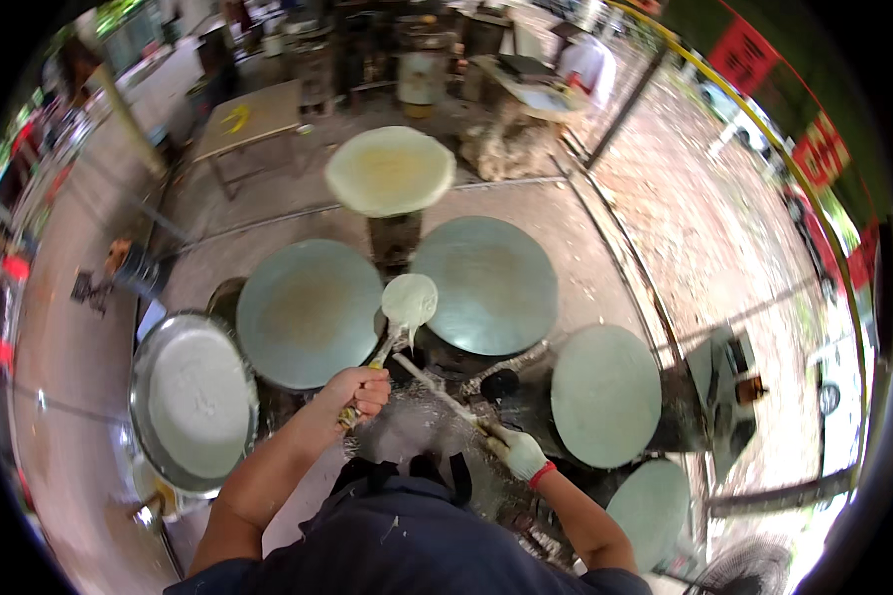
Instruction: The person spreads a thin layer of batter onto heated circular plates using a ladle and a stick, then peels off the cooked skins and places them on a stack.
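Observation:
My bare left hand (pixel 362 394) grips the handle of a ladle (pixel 409 301) coated in pale batter, which drips from its rim. The ladle is held up between two round griddles: the left griddle (pixel 309 314) and the right griddle (pixel 485 285). My right hand (pixel 517 450), in a white glove, is closed on a long thin batter-smeared stick (pixel 439 394) that points up and left. At the left stands a wide metal basin (pixel 140 405) of white batter. Beyond the griddles a round pale sheet (pixel 391 171), yellowish at its middle, covers another round surface.
Two more round surfaces, a pale one (pixel 606 396) and a lower one (pixel 649 513), stand at the right. A low table (pixel 268 119) is at the back left. A fan (pixel 748 569) stands at the bottom right, and a metal post (pixel 625 108) rises at the back right.

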A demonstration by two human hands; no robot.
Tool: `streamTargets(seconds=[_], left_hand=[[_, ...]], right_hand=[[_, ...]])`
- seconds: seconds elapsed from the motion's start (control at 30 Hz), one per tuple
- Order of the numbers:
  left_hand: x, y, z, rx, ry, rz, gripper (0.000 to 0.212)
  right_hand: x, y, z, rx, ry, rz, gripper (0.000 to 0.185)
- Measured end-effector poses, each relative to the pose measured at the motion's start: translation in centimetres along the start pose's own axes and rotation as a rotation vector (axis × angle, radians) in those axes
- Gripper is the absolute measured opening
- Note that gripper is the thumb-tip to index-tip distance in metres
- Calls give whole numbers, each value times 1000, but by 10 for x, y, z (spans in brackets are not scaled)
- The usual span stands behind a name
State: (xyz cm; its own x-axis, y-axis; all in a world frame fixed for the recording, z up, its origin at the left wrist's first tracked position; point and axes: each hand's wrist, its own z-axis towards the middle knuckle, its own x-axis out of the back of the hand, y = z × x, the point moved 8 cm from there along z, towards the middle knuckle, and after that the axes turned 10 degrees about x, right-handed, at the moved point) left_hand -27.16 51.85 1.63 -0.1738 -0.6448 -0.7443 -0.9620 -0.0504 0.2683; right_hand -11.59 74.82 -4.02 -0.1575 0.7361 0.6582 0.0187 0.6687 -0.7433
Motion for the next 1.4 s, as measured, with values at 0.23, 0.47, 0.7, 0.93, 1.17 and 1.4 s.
streamTargets(seconds=[0.23, 0.47, 0.7, 0.93, 1.17, 1.4], left_hand=[[-77, 19, 107, 46, -118, 351, 10], [-93, 47, 214, -241, 35, 925, 16], [-29, 90, 295, -511, 412, 1639, 29], [-34, 166, 305, -488, 499, 1931, 26], [-15, 202, 289, -249, 571, 1898, 30], [-4, 241, 267, -462, 673, 1999, 32]], right_hand=[[37, 50, 35, -239, 551, 444, 40], [48, 109, 65, -444, 1254, 1273, 40], [6, 131, 67, -703, 1151, 291, 42], [42, 126, 139, -636, 1163, 1046, 37], [28, 107, 191, -533, 1094, 1134, 35], [22, 147, 169, -523, 1229, 115, 35]])
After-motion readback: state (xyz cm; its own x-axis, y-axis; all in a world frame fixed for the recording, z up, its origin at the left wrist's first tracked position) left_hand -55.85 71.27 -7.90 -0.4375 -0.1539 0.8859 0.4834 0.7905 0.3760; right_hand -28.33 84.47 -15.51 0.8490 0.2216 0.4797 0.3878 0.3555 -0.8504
